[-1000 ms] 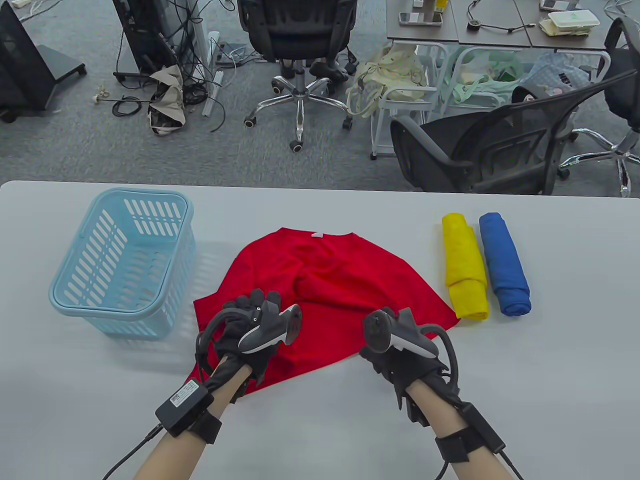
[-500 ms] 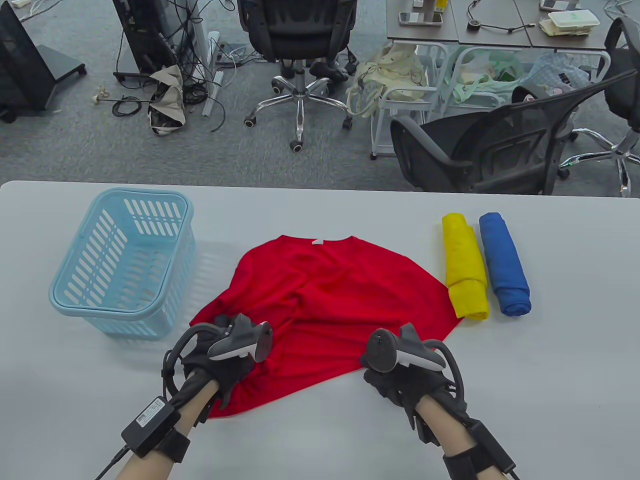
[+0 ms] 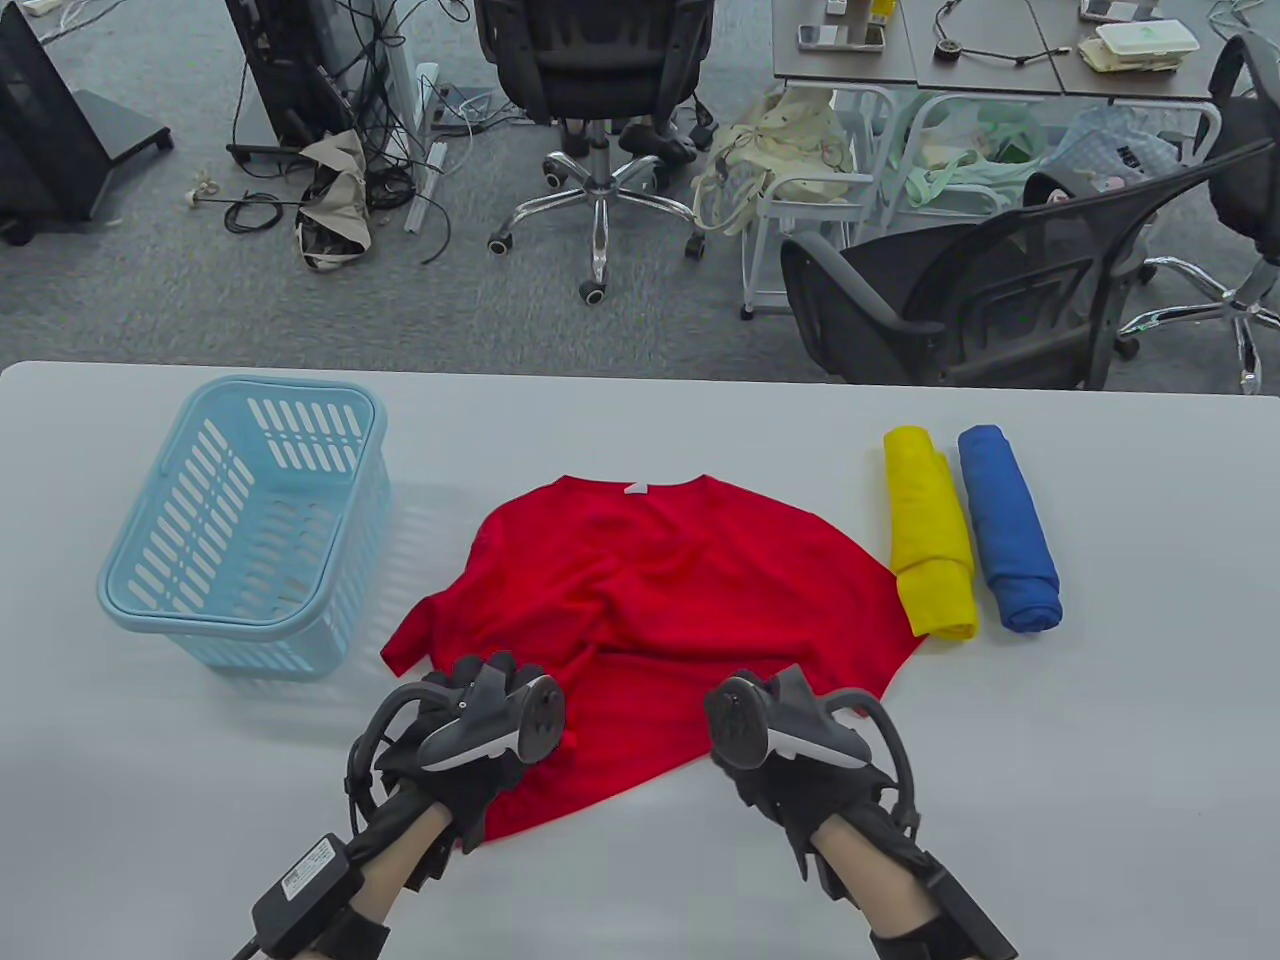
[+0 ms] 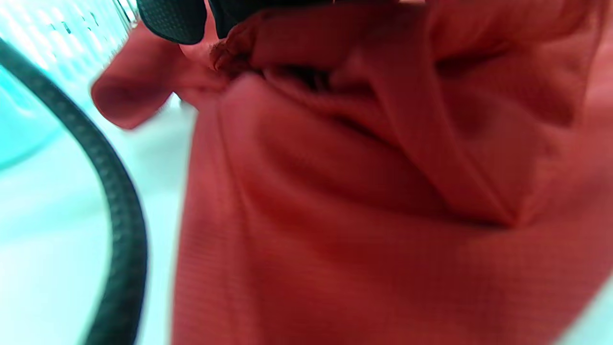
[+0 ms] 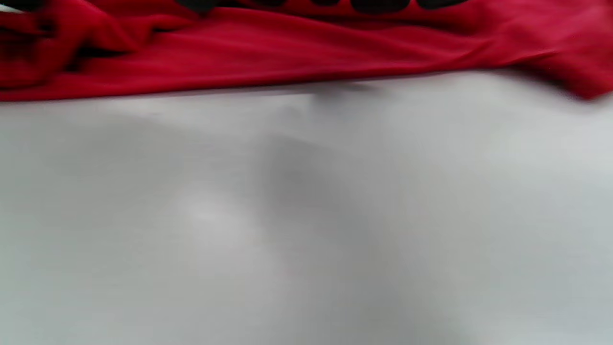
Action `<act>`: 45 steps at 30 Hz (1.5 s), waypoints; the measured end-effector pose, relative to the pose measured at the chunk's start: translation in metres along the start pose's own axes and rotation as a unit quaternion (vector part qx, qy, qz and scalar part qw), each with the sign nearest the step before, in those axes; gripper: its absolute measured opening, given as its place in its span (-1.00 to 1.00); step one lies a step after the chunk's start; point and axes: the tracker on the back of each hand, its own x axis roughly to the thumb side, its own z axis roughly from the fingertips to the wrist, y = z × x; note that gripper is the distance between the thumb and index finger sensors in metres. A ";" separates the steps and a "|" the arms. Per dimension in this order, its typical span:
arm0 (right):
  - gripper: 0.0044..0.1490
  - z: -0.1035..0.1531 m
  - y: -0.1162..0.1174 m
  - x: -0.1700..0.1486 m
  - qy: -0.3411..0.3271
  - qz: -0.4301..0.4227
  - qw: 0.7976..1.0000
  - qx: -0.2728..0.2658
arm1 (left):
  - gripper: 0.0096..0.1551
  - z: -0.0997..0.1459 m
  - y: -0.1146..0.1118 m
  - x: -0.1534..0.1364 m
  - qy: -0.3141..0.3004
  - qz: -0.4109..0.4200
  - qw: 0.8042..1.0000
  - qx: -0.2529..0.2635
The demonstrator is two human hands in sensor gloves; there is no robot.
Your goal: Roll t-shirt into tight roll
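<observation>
Black sensor gloves covered both hands, each with a grey tracker strapped to its back. The left hand (image 3: 455, 745) sat on the near-left corner of the crumpled red fabric t-shirt (image 3: 650, 610), and in the left wrist view its dark fingertips (image 4: 172, 19) were bunching a fold of the cloth (image 4: 364, 191), so it was gripping the shirt. The right hand (image 3: 800, 775) was at the shirt's near-right hem, its fingers hidden under the tracker in the table view. In the right wrist view only dark fingertips (image 5: 378, 5) showed at the top edge, on the red hem (image 5: 287, 48), and I could not tell whether they pinched the cloth or merely rested on it.

The shirt lay spread and wrinkled, not rolled, in the middle of the pale grey counter (image 3: 640, 880), collar with its white label on the far side, one short sleeve sticking out to the left. Just beside its right edge lay a rolled yellow cloth (image 3: 930, 535), and touching or nearly touching that, a rolled blue cloth (image 3: 1008, 528), side by side. To the left of the shirt, apart from it, stood a light blue slotted plastic basket (image 3: 245, 525). Beyond the counter, on grey carpet, stood black office chairs (image 3: 1000, 290) and tangled cables (image 3: 330, 160).
</observation>
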 end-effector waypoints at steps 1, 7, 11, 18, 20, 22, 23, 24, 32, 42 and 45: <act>-0.21 -0.005 0.006 0.009 -0.026 -0.013 0.999 0.023 | -0.09 -0.004 -0.003 0.000 0.006 -0.006 1.000 -0.008; -0.23 -0.020 0.015 0.004 0.046 0.059 0.996 0.042 | -0.17 0.000 -0.005 -0.019 0.054 -0.053 0.997 0.006; -0.31 -0.011 0.006 -0.026 0.081 0.025 0.996 0.023 | -0.23 -0.009 -0.015 -0.047 0.080 -0.029 0.996 -0.022; -0.38 0.005 -0.004 -0.070 0.191 0.037 0.981 -0.007 | -0.30 -0.014 -0.019 -0.069 0.132 -0.063 0.989 -0.008; -0.37 0.007 -0.006 -0.084 0.249 0.043 0.967 -0.018 | -0.31 -0.009 -0.014 -0.064 0.142 -0.075 0.987 0.009; -0.30 0.007 -0.003 -0.091 0.286 0.053 0.957 -0.015 | -0.30 -0.003 -0.005 -0.056 0.140 -0.090 0.986 0.030; -0.25 0.007 -0.003 -0.090 0.284 0.058 0.957 -0.013 | -0.31 0.000 -0.001 -0.052 0.139 -0.089 0.985 0.043; -0.22 0.008 -0.002 -0.085 0.272 0.063 0.960 -0.017 | -0.32 0.005 0.005 -0.046 0.132 -0.081 0.986 0.064; 0.14 -0.005 0.016 -0.028 0.094 0.034 0.994 0.035 | 0.04 0.004 -0.006 0.017 -0.043 0.045 0.996 -0.058; 0.33 0.004 0.004 -0.096 0.237 0.049 0.970 0.021 | -0.02 -0.021 -0.014 -0.066 0.156 -0.031 0.987 0.009; 0.24 0.012 -0.003 -0.101 0.283 0.067 0.957 -0.013 | -0.11 -0.013 -0.004 -0.062 0.231 -0.165 0.957 0.065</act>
